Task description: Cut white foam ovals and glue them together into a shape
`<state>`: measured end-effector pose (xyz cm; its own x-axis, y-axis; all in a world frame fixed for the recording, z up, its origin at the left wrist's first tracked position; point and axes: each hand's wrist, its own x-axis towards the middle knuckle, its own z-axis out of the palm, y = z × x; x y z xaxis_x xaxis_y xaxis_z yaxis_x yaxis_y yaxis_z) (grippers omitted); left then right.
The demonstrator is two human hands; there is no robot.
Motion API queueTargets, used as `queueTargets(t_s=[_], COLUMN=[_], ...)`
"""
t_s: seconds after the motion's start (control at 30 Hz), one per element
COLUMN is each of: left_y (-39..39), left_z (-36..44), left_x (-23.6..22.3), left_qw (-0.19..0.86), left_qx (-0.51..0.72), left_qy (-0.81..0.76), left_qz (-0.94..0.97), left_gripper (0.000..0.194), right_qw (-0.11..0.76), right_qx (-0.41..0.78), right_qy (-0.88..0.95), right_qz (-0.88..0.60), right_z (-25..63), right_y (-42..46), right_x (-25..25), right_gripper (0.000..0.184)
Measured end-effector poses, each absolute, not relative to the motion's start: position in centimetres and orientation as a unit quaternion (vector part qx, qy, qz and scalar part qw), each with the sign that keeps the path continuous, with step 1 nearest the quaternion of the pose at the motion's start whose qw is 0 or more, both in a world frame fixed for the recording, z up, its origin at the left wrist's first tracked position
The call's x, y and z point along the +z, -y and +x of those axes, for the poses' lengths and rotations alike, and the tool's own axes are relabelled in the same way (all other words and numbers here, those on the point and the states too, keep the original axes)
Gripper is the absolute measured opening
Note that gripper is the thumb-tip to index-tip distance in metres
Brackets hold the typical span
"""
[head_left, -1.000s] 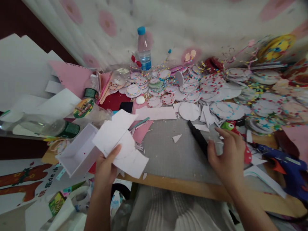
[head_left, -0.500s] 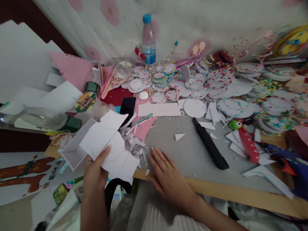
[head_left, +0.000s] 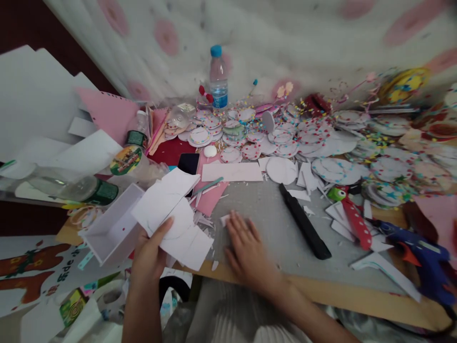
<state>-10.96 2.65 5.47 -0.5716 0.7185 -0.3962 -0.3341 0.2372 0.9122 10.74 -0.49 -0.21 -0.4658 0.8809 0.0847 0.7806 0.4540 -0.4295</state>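
Note:
My left hand (head_left: 152, 250) is closed on a white sheet of card (head_left: 189, 233) with drawn curved lines and cut edges, thumb on top. It is held over the table's left front edge; part of it is hidden by the thumb. Flat on the grey cutting mat (head_left: 264, 200) rests my right hand (head_left: 246, 245), its fingers stretched out. At its fingertips lies a small white scrap (head_left: 224, 220), partly covered. To the right of this hand lies a black craft knife (head_left: 305, 224). More white scraps (head_left: 204, 218) lie left of it.
An open white box (head_left: 114, 224) and plastic bottles (head_left: 71, 186) are at the left. Decorated white discs (head_left: 285, 138) are heaped along the back, near an upright water bottle (head_left: 218, 81). A blue glue gun (head_left: 417, 252) lies at the right beside a red dotted object (head_left: 357, 224).
My right hand moved from beside the craft knife leftward onto the mat. A triangular scrap at mid-mat is gone from its spot; a scrap now shows at my fingertips. My left hand keeps the card.

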Motion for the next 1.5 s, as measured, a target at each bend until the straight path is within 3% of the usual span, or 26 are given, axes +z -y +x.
queueTargets(t_s=[0.13, 0.23, 0.3, 0.4, 0.5, 0.7, 0.83, 1.03, 1.2, 1.37, 1.5], left_y=[-2.5, -2.1, -2.0, -2.1, -2.0, -0.3, 0.3, -0.1, 0.2, 0.6, 0.1], left_z=[-9.2, -7.4, -5.9, -3.6, -2.0, -0.7, -0.2, 0.0, 0.3, 0.3, 0.0], left_x=[5.7, 5.7, 5.6, 5.4, 5.3, 5.8, 6.3, 6.8, 7.1, 7.0, 7.7], left_qw=[0.504, 0.572, 0.613, 0.674, 0.705, 0.744, 0.72, 0.744, 0.749, 0.71, 0.648], left_qx=[0.574, 0.523, 0.5, 0.454, 0.406, 0.325, 0.297, 0.311, 0.322, 0.336, 0.31], left_qy=[-0.627, -0.612, -0.59, -0.553, -0.537, -0.496, -0.537, -0.474, -0.463, -0.483, -0.467], left_qz=[0.153, 0.16, 0.163, 0.185, 0.222, 0.307, 0.323, 0.354, 0.348, 0.386, 0.515], left_gripper=[0.042, 0.046, 0.048, 0.044, 0.037, 0.043, 0.043, 0.031, 0.033, 0.036, 0.027], right_qw=[0.227, 0.342, 0.365, 0.354, 0.345, 0.449, 0.453, 0.473, 0.476, 0.485, 0.473], right_qx=[0.251, 0.331, 0.439, 0.616, 0.717, 0.668, 0.675, 0.711, 0.738, 0.731, 0.739], right_qy=[0.831, 0.722, 0.629, 0.516, 0.425, 0.272, 0.252, 0.207, 0.153, 0.097, 0.057], right_qz=[-0.44, -0.503, -0.528, -0.479, -0.432, -0.527, -0.525, -0.477, -0.454, -0.47, -0.477], right_z=[10.1, 13.3, 15.2, 16.1, 15.4, 15.1, 15.5, 15.4, 15.0, 14.7, 14.6], right_y=[0.4, 0.0, -0.1, 0.1, 0.4, 0.2, 0.2, 0.4, 0.6, 0.6, 0.1], right_x=[1.8, 3.4, 4.3, 5.0, 4.9, 4.1, 3.8, 4.2, 4.5, 5.0, 5.1], right_gripper=[0.05, 0.031, 0.02, 0.036, 0.04, 0.046, 0.053, 0.058, 0.058, 0.059, 0.058])
